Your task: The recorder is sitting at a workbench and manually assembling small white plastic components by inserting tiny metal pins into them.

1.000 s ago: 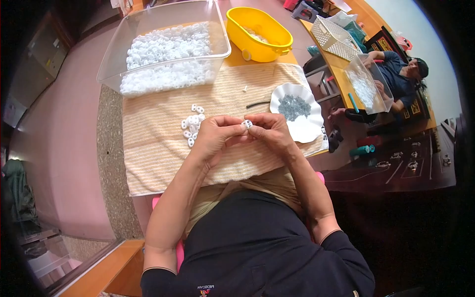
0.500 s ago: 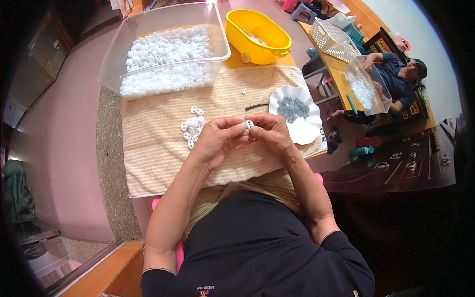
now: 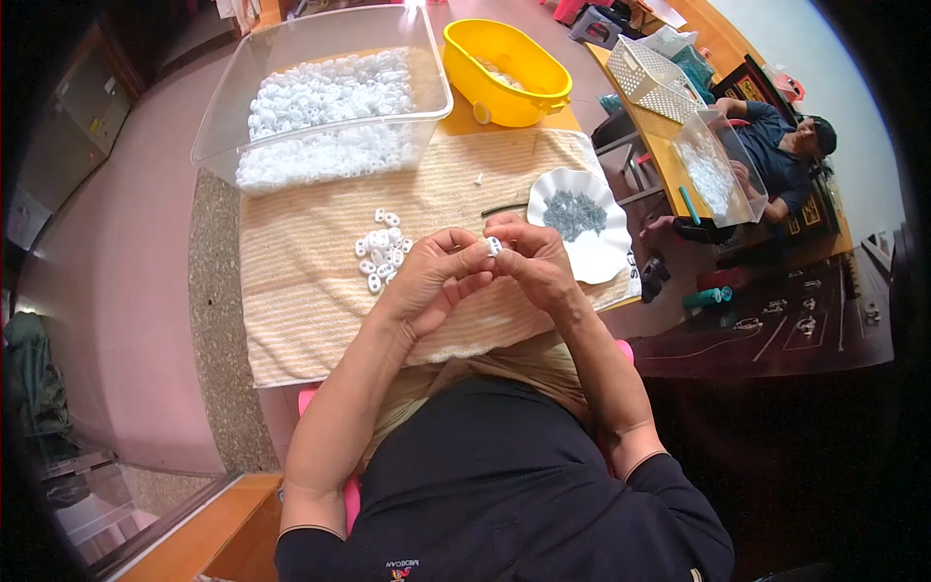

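Observation:
My left hand point(image 3: 441, 278) and my right hand point(image 3: 536, 260) meet over the towel point(image 3: 310, 339), closed on a small white two-hole plastic piece point(image 3: 495, 246) between thumbs and fingers. Beside my left hand lies a loose pile of similar white plastic pieces point(image 3: 381, 248), oval with two holes. To the right of my hands is a white scalloped plate point(image 3: 593, 260) bearing a heap of small grey-blue bits point(image 3: 574, 214). A thin dark stick point(image 3: 503, 209) lies against the plate's left side, and a tiny white part point(image 3: 478, 179) rests beyond it.
A large clear bin point(image 3: 320, 147) full of white pieces stands at the far left of the table, a yellow tub point(image 3: 504, 68) beside it. At right, another person point(image 3: 776, 160) sits at a second table with a clear box point(image 3: 742, 184) and a white basket point(image 3: 655, 73).
The white piece and the fingertips around it have shifted slightly right and turned a little. My left fingers have loosened somewhat below it. The other person's hand has moved at the clear box.

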